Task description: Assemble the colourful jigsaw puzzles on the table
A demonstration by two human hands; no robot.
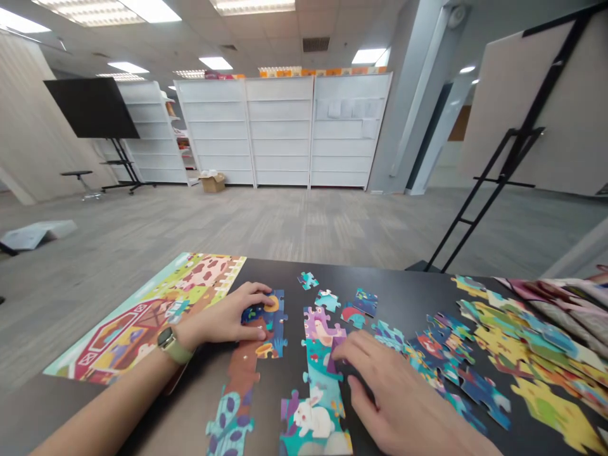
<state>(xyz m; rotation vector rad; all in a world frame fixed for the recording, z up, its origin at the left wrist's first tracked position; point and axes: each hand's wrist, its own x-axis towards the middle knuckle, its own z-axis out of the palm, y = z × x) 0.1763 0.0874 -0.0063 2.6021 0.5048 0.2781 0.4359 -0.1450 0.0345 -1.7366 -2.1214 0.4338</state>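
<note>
My left hand [232, 315] lies on a dark blue puzzle section [279, 323] with an orange round shape, thumb and fingers apart. Below it runs a joined strip with a brown piece [244, 367] and a teal spotted piece [230, 421]. My right hand [380, 386] rests at the right edge of a second joined strip, which shows a white rabbit [313, 418]. Its fingertips touch a purple piece [336, 360] there, with the thumb set apart from them. Loose pieces, among them a teal one [327, 300] and a red mushroom piece [354, 315], lie just beyond.
A farm picture sheet [156, 316] lies at the left under my forearm. Piles of dark blue pieces [441, 345] and yellow pieces [536, 354] cover the right side of the black table [403, 285]. Colourful bags or cloth [570, 304] sit at the far right. White shelves [280, 133] stand beyond.
</note>
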